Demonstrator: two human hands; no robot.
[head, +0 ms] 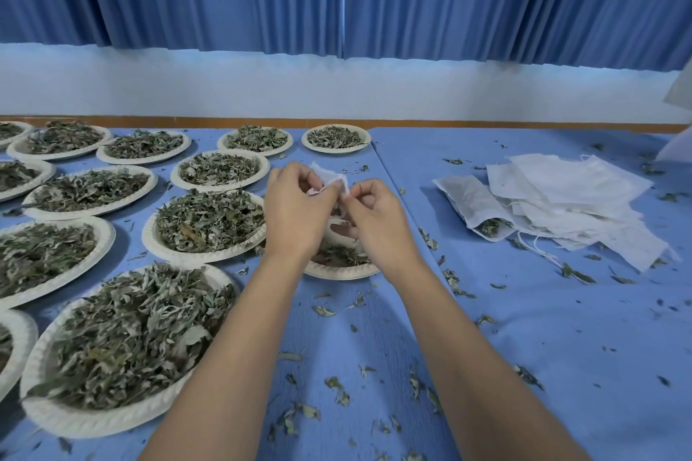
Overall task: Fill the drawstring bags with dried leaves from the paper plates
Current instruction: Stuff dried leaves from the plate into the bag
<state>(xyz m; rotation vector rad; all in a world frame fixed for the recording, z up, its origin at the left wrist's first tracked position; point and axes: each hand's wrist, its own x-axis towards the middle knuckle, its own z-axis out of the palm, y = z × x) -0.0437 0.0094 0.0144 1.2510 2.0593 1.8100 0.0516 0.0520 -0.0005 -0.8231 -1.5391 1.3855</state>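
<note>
Two hands meet over the middle of the table, sharing one small white drawstring bag. The left hand has its fingers curled and pinches the bag's rim on the 9 o'clock side. The right hand is curled likewise and pinches the opposite edge at 3 o'clock. Held between them like this, the mouth can be spread, which I judge is the point: it must gape before leaves go in. Whether any leaves are inside cannot be told, since the knuckles hide the bag's body. The bag hangs directly above a paper plate of dried leaves, likely so that spills drop back onto it. Full plates fan out from 7 to 11 o'clock of the hands, within easy reach. At 3 o'clock, well apart, lies a pile of empty bags, with one filled bag on its 9 o'clock side, leaves showing at its mouth. Loose bits litter the blue tablecloth
</note>
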